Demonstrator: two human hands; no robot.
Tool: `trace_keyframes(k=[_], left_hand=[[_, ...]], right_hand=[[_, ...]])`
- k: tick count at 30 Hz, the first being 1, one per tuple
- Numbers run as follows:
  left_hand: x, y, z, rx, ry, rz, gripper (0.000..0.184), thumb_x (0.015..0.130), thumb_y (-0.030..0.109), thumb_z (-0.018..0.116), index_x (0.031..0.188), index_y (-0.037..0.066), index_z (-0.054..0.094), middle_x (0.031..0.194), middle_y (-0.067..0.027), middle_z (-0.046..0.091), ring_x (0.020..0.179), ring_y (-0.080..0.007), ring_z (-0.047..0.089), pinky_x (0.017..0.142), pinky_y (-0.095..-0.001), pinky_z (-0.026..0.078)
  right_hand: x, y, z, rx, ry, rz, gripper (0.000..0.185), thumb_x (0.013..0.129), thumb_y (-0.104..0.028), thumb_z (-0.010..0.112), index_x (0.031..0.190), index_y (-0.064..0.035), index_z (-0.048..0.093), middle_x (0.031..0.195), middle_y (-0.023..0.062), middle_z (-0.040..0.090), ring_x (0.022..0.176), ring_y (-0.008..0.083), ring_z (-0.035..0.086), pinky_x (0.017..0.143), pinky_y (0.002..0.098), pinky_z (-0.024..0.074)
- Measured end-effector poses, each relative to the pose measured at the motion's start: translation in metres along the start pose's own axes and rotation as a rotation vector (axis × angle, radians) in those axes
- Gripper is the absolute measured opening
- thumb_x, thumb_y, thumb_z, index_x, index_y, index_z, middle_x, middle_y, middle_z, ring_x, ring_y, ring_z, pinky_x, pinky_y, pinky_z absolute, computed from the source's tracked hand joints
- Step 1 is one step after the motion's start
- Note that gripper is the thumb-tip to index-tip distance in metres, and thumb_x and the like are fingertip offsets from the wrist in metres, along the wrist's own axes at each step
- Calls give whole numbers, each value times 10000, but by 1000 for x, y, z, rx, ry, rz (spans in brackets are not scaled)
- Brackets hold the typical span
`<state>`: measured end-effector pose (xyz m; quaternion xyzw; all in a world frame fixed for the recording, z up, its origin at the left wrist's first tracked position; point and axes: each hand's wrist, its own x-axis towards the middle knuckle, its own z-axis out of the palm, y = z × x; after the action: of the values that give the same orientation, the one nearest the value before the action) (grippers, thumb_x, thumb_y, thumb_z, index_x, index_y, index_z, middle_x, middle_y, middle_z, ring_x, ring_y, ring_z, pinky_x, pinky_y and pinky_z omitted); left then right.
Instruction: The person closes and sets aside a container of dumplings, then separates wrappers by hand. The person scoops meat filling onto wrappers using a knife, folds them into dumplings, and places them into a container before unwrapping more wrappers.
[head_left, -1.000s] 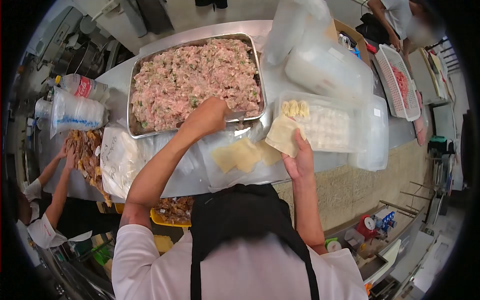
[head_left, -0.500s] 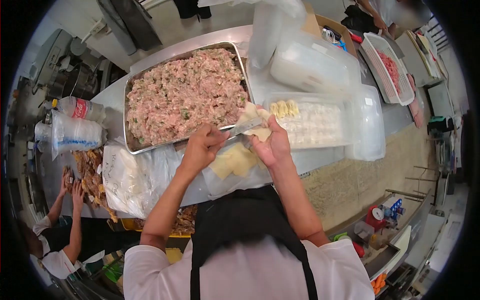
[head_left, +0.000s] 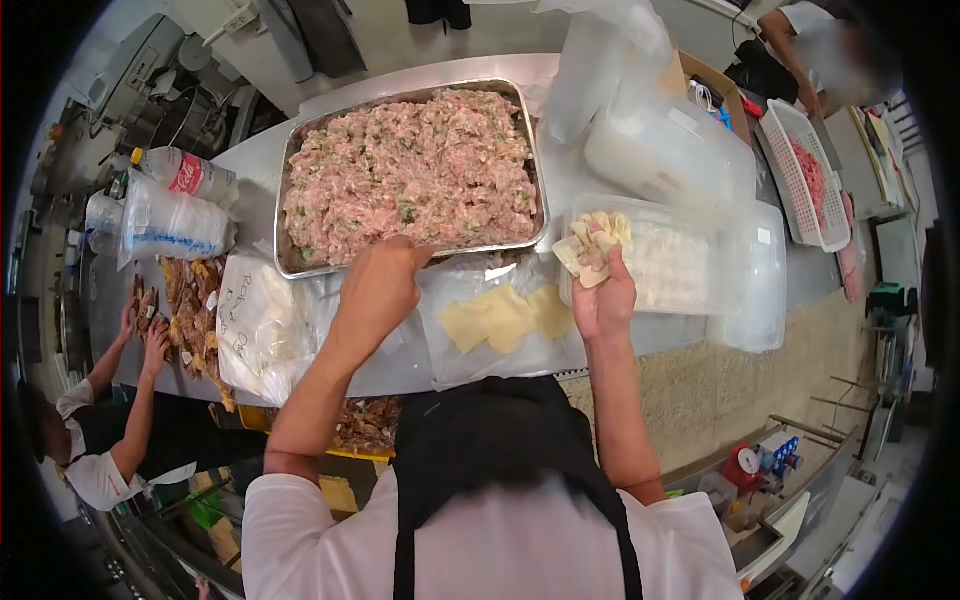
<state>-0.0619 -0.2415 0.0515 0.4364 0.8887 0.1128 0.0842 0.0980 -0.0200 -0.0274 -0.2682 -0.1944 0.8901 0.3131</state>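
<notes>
My left hand [head_left: 378, 292] is closed at the near edge of the metal tray [head_left: 543, 205] of minced meat [head_left: 410, 175]. It grips a flat metal spatula, now mostly hidden by the hand and the tray rim. On the right, my right hand [head_left: 606, 305] holds a gathered dough wrapper [head_left: 590, 252] with some meat on it, in front of the clear plastic box [head_left: 690, 305]. Rows of pale pieces [head_left: 665, 262] lie in that box. Flat wrappers [head_left: 490, 318] rest on a plastic sheet between my hands.
Stacked clear containers [head_left: 670, 150] stand behind the box. At the left are bagged cups [head_left: 175, 225], a bottle [head_left: 190, 176], a white bag [head_left: 255, 320] and brown pieces [head_left: 190, 300] near a co-worker's hands [head_left: 150, 330]. Another person stands behind a white basket [head_left: 835, 235].
The spatula has left the wrapper, and my left hand has gone back to the tray's near edge. My right hand has moved right, toward the box; its wrapper, flat at first, is now gathered around meat.
</notes>
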Motion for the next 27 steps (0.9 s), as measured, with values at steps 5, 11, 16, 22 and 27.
trace_keyframes(k=[5,11,16,22,27], left_hand=[[28,-10,38,51,-16,54,183,695,-34,601,851,-12,693,823,-215,644,834,-413,664,724,-499,525],[54,-22,51,-173,-49,131,189,707,-12,593,852,-47,709,841,-252,677,786,-425,667,710,-485,539],[75,-42,63,-392,-193,139,282,762,-56,627,1016,-20,745,862,-179,700,653,-273,653,599,-374,503],[50,-29,34,-928,-259,-153,229,887,-51,604,1080,-41,727,888,-71,663,529,-111,583,473,-267,441],[22,1,53,-965,50,123,268,853,-65,666,1078,47,760,899,-68,650,671,-124,611,566,-257,476]], right_hand=[[-1,6,1,-21,-18,11,505,1087,-272,336,1510,0,290,1502,164,443,1358,316,448,1158,477,350],[0,10,-15,-22,-59,24,514,1087,-279,334,1479,53,339,1454,180,477,1330,310,474,1147,446,363],[1,11,-11,-41,-47,8,514,1086,-283,344,1460,68,368,1441,181,483,1324,300,479,1137,428,370],[-1,14,3,-14,-29,14,506,1081,-280,377,1436,80,395,1422,181,503,1300,294,501,1121,433,387],[4,25,28,106,-73,207,509,1094,-310,282,1466,27,366,1430,220,480,1328,345,474,1142,484,362]])
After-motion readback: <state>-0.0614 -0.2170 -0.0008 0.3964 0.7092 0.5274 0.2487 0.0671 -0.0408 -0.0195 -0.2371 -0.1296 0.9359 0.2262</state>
